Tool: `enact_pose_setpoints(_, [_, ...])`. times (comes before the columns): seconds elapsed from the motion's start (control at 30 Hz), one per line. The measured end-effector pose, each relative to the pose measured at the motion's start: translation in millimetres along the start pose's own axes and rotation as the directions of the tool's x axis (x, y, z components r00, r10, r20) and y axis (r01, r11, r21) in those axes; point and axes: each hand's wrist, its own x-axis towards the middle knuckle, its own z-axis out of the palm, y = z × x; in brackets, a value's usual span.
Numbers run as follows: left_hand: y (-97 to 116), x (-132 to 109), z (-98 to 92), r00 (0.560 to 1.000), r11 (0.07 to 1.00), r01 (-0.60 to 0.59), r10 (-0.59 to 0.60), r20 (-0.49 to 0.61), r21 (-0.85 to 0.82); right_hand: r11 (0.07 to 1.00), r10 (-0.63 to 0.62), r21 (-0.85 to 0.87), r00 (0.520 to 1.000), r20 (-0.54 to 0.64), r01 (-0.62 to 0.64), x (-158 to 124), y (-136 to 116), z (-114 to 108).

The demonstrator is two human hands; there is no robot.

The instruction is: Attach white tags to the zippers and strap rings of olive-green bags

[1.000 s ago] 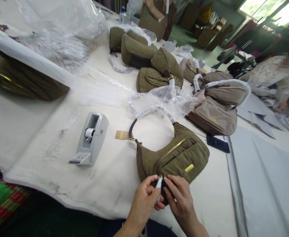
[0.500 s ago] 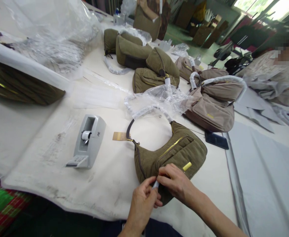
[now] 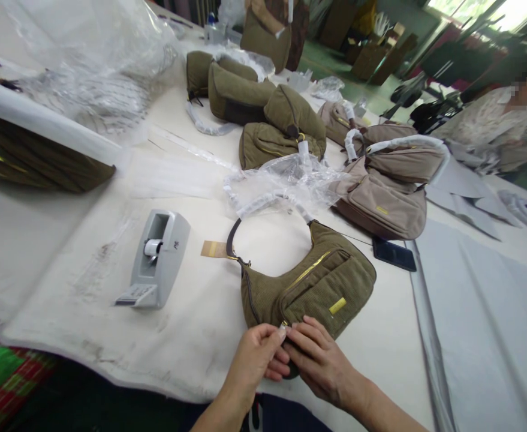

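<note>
Across a white worktable point(image 3: 209, 336), in the head view, other bags point(image 3: 245, 99) are spread beyond an olive bag point(image 3: 317, 288). Its strap point(image 3: 265, 206) is already mostly wrapped in white; one dark end is left bare. What seems the zip pull point(image 3: 284, 324) is pinched by the left hand point(image 3: 255, 358). Beside it, the right hand point(image 3: 321, 363) is laid against the bag, its grip unclear; whether the pull is finished cannot be told.

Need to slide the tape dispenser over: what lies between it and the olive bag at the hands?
In the head view, a tan tag lies between the tape dispenser and the olive bag, beside the strap's dark end, on the white tabletop.
</note>
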Motion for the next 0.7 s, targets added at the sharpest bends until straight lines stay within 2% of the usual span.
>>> enact_pose_setpoints(0.07, [1, 5, 5.7, 0.999, 0.995, 0.001, 0.004, -0.046, 0.1, 0.998, 0.017, 0.053, 0.998, -0.06, -0.014, 1, 10, -13])
enact_pose_setpoints(0.13, [2, 10, 11.2, 0.997, 0.99, 0.001, 0.01, -0.074, 0.141, 0.991, 0.137, 0.026, 0.975, -0.176, -0.135, 2, 40, -29])
enact_pose_setpoints(0.17, [2, 12, 13.1, 0.996, 0.987, -0.013, 0.026, -0.083, 0.159, 0.97, 0.233, -0.016, 0.941, -0.245, -0.244, 3, 61, -38])
enact_pose_setpoints(0.23, [5, 13, 13.4, 0.992, 0.976, -0.065, 0.085, -0.088, 0.207, 0.828, 0.503, -0.089, 0.804, -0.317, -0.553, 2, 107, -52])
enact_pose_setpoints(0.3, [9, 10, 7.9, 0.981, 0.942, -0.139, 0.173, -0.087, 0.304, 0.673, 0.699, -0.119, 0.68, -0.221, -0.73, -3, 143, -62])
enact_pose_setpoints(0.33, [12, 8, 3.0, 0.969, 0.907, -0.184, 0.232, -0.085, 0.38, 0.633, 0.747, -0.128, 0.646, -0.159, -0.763, -8, 153, -65])
enact_pose_setpoints(0.4, [17, 1, -9.6, 0.918, 0.774, -0.285, 0.39, -0.071, 0.565, 0.583, 0.807, -0.154, 0.59, -0.006, -0.798, -19, 158, -68])
enact_pose_setpoints(0.47, [23, -6, -22.3, 0.837, 0.576, -0.359, 0.546, -0.019, 0.735, 0.546, 0.837, -0.201, 0.542, 0.077, -0.814, -27, 148, -70])
enact_pose_setpoints(0.5, [25, -8, -27.4, 0.805, 0.483, -0.373, 0.592, 0.018, 0.792, 0.54, 0.839, -0.227, 0.541, 0.06, -0.811, -27, 142, -71])
enact_pose_setpoints(0.53, [27, -10, -31.4, 0.785, 0.406, -0.374, 0.617, 0.051, 0.834, 0.555, 0.822, -0.239, 0.57, 0.008, -0.797, -22, 135, -72])
enact_pose_setpoints(0.6, [31, -12, -36.4, 0.785, 0.31, -0.346, 0.612, 0.092, 0.886, 0.639, 0.739, -0.199, 0.665, -0.107, -0.743, 1, 127, -69])
enact_pose_setpoints(0.63, [33, -14, -38.0, 0.797, 0.292, -0.32, 0.598, 0.089, 0.901, 0.703, 0.688, -0.137, 0.716, -0.117, -0.698, 18, 126, -64])
enact_pose_setpoints(0.7, [38, -16, -41.0, 0.812, 0.306, -0.26, 0.582, 0.036, 0.916, 0.803, 0.593, 0.072, 0.805, 0.006, -0.592, 61, 128, -45])
